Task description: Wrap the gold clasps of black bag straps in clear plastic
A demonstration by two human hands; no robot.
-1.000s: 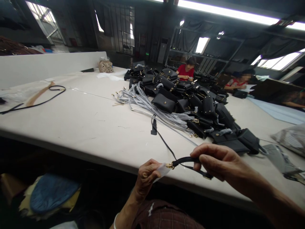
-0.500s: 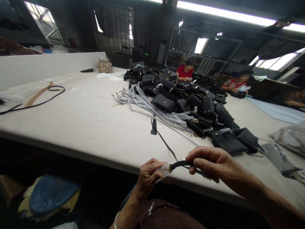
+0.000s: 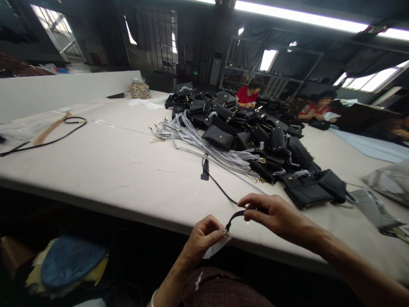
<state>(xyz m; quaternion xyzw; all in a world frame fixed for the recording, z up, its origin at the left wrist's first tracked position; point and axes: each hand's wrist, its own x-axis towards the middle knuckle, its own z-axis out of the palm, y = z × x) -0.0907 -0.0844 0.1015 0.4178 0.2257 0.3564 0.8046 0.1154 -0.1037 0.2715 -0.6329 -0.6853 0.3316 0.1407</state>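
Note:
Over the table's near edge, my left hand (image 3: 207, 234) pinches the gold metal clasp (image 3: 226, 232) at the end of a black strap (image 3: 235, 216). A translucent white plastic wrap (image 3: 217, 248) hangs below those fingers. My right hand (image 3: 266, 213) is closed on the same strap, a short way right of the clasp, and the strap bows up between the two hands. From beside my right hand a thin black cord (image 3: 220, 187) runs back over the table to a small dark tab (image 3: 205, 168). Whether cord and strap are one piece, I cannot tell.
A large heap of black handbags (image 3: 220, 136) covers the table's middle. Several plastic-wrapped straps with gold hooks (image 3: 204, 147) lie against it. Another black strap (image 3: 60, 140) lies at left. Two people in red (image 3: 244, 94) sit across the table. A blue-topped stool (image 3: 73, 262) stands below.
My right hand has shifted slightly left and up, nearer my left hand. The strap between them is now more bent, and the plastic wrap hangs lower.

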